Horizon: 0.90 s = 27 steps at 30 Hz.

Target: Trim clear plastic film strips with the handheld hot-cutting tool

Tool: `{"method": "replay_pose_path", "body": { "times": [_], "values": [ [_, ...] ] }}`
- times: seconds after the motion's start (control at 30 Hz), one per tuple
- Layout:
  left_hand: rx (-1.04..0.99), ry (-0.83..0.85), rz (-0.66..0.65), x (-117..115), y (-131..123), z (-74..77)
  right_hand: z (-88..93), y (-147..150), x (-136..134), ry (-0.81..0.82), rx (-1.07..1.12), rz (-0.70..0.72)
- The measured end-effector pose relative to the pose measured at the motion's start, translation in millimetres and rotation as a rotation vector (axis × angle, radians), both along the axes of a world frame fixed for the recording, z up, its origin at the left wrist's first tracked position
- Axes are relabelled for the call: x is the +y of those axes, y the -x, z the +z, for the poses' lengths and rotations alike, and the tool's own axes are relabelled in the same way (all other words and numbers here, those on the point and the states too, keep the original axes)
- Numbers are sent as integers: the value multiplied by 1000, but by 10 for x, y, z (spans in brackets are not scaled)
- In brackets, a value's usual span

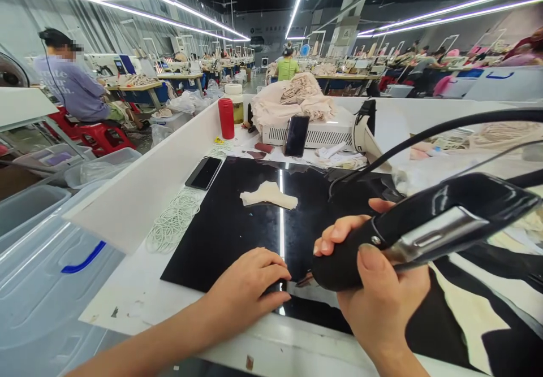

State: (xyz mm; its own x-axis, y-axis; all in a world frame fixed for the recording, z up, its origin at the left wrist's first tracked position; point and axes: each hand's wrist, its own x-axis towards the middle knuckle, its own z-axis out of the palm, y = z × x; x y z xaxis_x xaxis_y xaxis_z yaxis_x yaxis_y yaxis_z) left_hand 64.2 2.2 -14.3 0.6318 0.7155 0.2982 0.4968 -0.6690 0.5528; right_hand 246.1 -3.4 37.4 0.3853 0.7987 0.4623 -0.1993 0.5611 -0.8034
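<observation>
My right hand [377, 286] is wrapped round a black corded hand tool [449, 219] with a silver lever on its side. It is raised over the right part of a glossy black board [237, 235]. My left hand [250, 281] rests low on the board, its fingers and thumb curled about a small dark thing that I cannot make out. Beyond both hands, a cream fabric piece [268, 195] lies flat on the board, touched by neither hand. More cream pieces [470, 309] lie on black material at the right, partly behind my right wrist.
Pale elastic loops [175, 221] and a phone [204, 173] lie at the board's left edge. Another phone [296, 135] leans on a white box [331, 133] bearing fabric. A red bottle [226, 118] stands beside a jar. The tool's black cable [424, 137] arches across the right. Co-workers sit beyond.
</observation>
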Motion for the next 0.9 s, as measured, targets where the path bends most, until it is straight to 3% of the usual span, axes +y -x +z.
{"method": "replay_pose_path", "body": {
  "times": [0.23,0.53,0.9],
  "values": [
    [-123,50,29,-24,1,-5,-36,55,49,-3,-2,26],
    [-129,-38,30,-62,16,-54,-33,77,44,-28,-13,44],
    [-162,-25,48,-51,32,-46,-42,102,42,-14,-33,18]
  ]
}}
